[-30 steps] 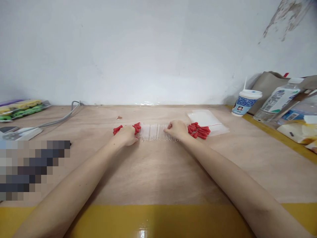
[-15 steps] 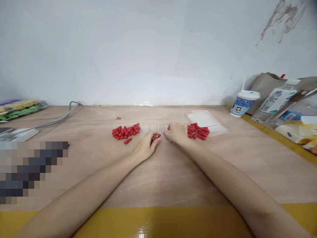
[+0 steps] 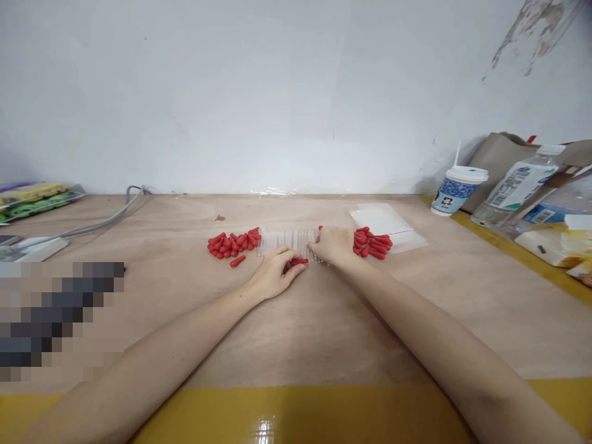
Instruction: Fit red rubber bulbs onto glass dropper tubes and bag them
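A row of clear thin tubes (image 3: 287, 242) lies on the wooden table (image 3: 296, 320). My left hand (image 3: 274, 274) sits at the near edge of the row, fingers pinched on a red cap (image 3: 298, 262). My right hand (image 3: 333, 244) rests curled on the right end of the tubes. A pile of red caps (image 3: 231, 243) lies left of the row, with one loose cap (image 3: 237, 262) nearer me. Another pile of red caps (image 3: 374, 243) lies on the right, beside my right hand.
A clear plastic bag (image 3: 387, 222) lies behind the right pile. A paper cup with a straw (image 3: 457, 188), a plastic bottle (image 3: 513, 185) and packets stand at the right edge. A grey cable (image 3: 106, 221) and a tray of coloured parts (image 3: 32, 198) lie at the left.
My left hand left the left pile of caps and came right to the near edge of the tube row, carrying a red cap. My right hand stayed on the tubes.
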{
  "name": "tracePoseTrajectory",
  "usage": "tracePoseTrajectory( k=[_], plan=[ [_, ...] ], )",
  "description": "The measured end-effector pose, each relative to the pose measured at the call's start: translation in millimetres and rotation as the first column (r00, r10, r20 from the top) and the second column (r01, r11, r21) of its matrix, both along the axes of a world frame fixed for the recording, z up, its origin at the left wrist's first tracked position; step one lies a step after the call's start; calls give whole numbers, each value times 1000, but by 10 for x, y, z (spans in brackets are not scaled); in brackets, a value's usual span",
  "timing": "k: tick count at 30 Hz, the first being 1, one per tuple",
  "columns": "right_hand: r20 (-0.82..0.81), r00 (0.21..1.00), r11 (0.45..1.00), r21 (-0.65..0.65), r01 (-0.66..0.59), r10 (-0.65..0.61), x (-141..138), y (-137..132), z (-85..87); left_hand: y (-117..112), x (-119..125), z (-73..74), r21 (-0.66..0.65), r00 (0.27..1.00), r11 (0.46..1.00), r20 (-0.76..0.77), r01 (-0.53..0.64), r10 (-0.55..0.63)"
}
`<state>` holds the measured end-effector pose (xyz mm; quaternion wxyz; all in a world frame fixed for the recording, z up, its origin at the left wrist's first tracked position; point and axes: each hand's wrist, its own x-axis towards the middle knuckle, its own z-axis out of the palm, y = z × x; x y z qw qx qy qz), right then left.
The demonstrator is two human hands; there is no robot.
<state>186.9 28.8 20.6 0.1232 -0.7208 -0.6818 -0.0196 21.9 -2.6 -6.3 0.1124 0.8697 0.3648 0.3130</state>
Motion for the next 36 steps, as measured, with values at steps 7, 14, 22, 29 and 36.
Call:
tracePoseTrajectory(
  k=[7,14,22,29,36],
  plan=[
    [-85,996,999,-34,37,-40,14,52,-35,31,-11,-51,66,999,998,48,4,-8],
    [-190,981,995,-72,-63,49,55,56,81,22,-13,-37,170,999,985,48,5,-13],
    [-307,724,770,422,-479,618,373,-244,-147,11,-15,-7,107,998,994,70,-11,4],
    [-170,754,730,453,-512,634,480,-506,-342,0,-18,-10,66,996,997,84,-27,21],
    [-139,770,734,446,-512,622,424,-505,-371,-23,-13,4,95,997,995,78,-24,17]
  ],
)
